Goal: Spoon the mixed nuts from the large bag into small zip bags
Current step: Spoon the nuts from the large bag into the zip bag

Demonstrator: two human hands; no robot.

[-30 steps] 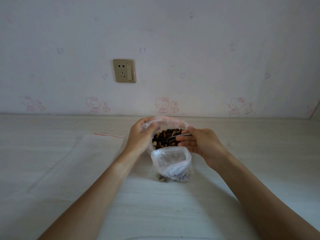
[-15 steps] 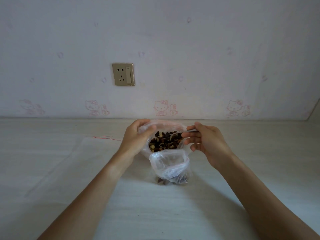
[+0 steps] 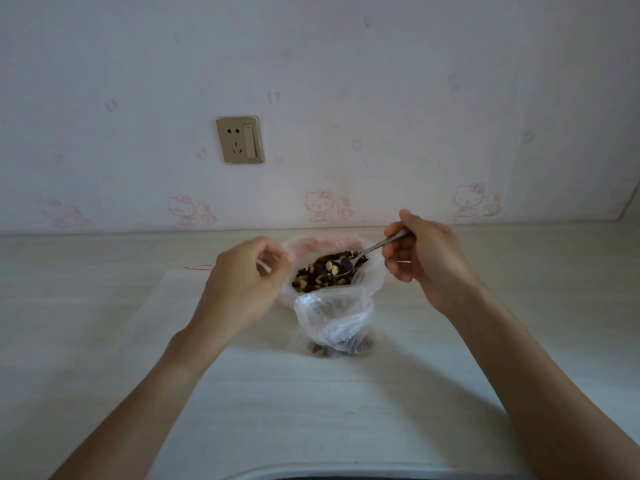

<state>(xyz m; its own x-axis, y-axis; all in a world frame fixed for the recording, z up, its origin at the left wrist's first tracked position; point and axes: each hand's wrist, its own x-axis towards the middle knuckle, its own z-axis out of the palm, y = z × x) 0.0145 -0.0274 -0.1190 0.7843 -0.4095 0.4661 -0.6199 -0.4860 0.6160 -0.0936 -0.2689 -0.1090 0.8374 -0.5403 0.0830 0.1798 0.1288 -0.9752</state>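
Both hands worked near the pale table's [image 3: 104,341] far edge: right hand [image 3: 426,258] gripped the loaded metal spoon [image 3: 349,263] over the large clear nut bag [image 3: 372,277], left hand [image 3: 246,275] seemingly pinched its rim, so carrying it level to the small red-zip clear bag [image 3: 332,317] just nearer seemed wise.

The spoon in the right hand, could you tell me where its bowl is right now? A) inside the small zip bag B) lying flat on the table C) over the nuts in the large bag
C: the spoon, gripped by the right hand, has its loaded bowl over the nuts in the large bag, not yet at the small zip bag.

small zip bag [image 3: 334,315] just before large bag [image 3: 372,271], table [image 3: 346,410] bare nearer
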